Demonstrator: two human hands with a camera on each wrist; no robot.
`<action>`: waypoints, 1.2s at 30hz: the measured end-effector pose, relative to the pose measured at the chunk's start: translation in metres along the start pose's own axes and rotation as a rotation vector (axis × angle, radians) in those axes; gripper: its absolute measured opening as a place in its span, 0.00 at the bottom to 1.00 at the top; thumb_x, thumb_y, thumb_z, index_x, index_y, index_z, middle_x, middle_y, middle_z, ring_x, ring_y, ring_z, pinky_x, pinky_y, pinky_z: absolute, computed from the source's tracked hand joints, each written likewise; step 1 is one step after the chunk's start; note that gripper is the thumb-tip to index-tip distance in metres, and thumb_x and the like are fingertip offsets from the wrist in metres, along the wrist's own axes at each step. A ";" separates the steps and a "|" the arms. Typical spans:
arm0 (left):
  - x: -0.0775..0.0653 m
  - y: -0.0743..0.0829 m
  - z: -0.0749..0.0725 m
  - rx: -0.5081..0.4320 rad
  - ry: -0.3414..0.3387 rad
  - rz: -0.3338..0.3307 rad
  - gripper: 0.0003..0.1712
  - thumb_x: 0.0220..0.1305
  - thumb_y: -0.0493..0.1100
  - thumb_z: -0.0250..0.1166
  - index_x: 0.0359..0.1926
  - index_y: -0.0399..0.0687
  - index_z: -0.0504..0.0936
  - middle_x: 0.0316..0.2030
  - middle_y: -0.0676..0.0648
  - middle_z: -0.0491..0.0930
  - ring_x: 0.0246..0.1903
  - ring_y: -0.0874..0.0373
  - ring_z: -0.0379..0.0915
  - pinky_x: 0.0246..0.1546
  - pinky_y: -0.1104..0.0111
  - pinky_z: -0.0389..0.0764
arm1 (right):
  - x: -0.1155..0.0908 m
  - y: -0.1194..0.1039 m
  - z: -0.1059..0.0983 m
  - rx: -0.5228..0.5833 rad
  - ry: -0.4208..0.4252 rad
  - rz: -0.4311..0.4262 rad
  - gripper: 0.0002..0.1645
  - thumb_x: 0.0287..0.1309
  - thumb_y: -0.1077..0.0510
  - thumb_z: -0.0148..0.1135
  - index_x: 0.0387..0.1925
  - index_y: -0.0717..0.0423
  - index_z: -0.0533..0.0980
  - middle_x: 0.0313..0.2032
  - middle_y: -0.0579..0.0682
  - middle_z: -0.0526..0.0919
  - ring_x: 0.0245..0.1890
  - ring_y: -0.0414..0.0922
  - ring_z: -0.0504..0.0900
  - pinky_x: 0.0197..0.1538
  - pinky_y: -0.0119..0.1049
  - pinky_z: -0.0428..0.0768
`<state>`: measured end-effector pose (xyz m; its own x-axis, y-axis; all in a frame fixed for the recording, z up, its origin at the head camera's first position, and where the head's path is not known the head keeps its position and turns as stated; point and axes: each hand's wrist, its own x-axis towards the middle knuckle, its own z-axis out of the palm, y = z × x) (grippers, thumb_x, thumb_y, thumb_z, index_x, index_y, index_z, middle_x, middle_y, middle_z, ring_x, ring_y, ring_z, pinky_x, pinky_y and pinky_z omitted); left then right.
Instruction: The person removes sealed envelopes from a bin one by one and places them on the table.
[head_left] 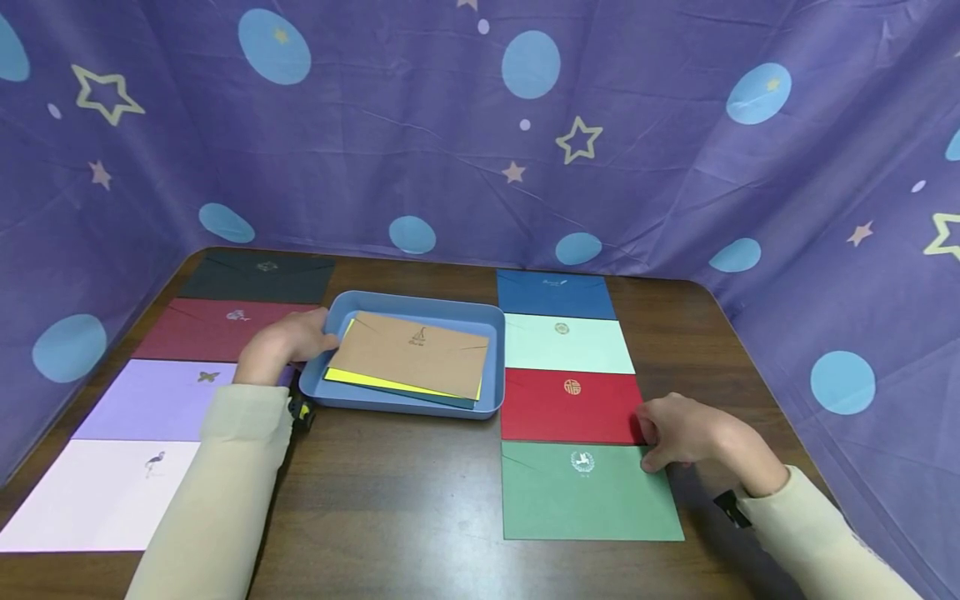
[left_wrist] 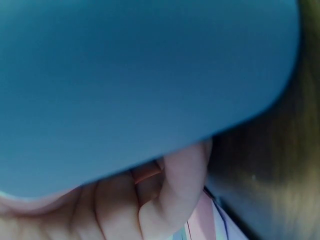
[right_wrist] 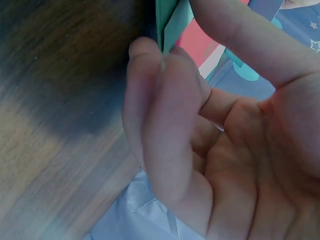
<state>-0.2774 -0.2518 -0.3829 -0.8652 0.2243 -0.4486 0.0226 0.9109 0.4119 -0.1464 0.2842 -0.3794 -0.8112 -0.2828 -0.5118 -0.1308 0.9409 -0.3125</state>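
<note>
A blue tray [head_left: 411, 411] stands on the table with a few envelopes stacked in it; a tan envelope [head_left: 408, 354] with a sailboat print lies on top, a yellow edge and a dark edge showing beneath. My left hand [head_left: 288, 340] grips the tray at its left end; its curled fingers [left_wrist: 185, 185] press against the tray's outer side. My right hand [head_left: 686, 433] pinches the right edge of a green envelope [head_left: 585, 504], thumb above and fingers [right_wrist: 167, 115] curled at the edge. Just behind it lies a red envelope [head_left: 562, 417] with a gold emblem.
Beyond the red one lie a mint envelope [head_left: 577, 346] and a blue envelope [head_left: 558, 293]. Along the left side run dark green [head_left: 255, 279], maroon [head_left: 183, 325], lilac [head_left: 150, 408] and white [head_left: 90, 500] envelopes. A purple curtain [head_left: 450, 125] encloses the wooden table [head_left: 405, 500].
</note>
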 end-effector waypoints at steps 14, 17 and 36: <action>0.001 0.001 0.000 0.005 0.009 0.015 0.25 0.80 0.42 0.54 0.64 0.24 0.64 0.50 0.30 0.74 0.41 0.43 0.75 0.39 0.58 0.79 | -0.001 0.004 0.000 0.012 -0.019 0.023 0.20 0.52 0.59 0.84 0.31 0.52 0.75 0.23 0.47 0.78 0.19 0.43 0.77 0.29 0.39 0.77; 0.001 0.001 0.000 0.003 0.010 0.015 0.24 0.80 0.42 0.54 0.63 0.25 0.65 0.48 0.31 0.75 0.40 0.43 0.76 0.38 0.58 0.79 | -0.001 0.006 0.000 0.011 -0.025 0.025 0.19 0.52 0.58 0.84 0.31 0.52 0.76 0.23 0.47 0.78 0.20 0.43 0.78 0.29 0.38 0.77; 0.002 -0.001 0.000 -0.009 -0.001 0.007 0.23 0.80 0.42 0.54 0.61 0.25 0.64 0.44 0.33 0.74 0.38 0.44 0.76 0.35 0.60 0.79 | 0.003 -0.031 -0.057 0.000 0.162 -0.282 0.15 0.66 0.51 0.74 0.49 0.52 0.82 0.34 0.40 0.85 0.34 0.39 0.83 0.41 0.39 0.82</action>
<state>-0.2790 -0.2530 -0.3839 -0.8646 0.2308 -0.4463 0.0241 0.9063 0.4219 -0.1772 0.2648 -0.3258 -0.8231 -0.4989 -0.2714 -0.3630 0.8296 -0.4243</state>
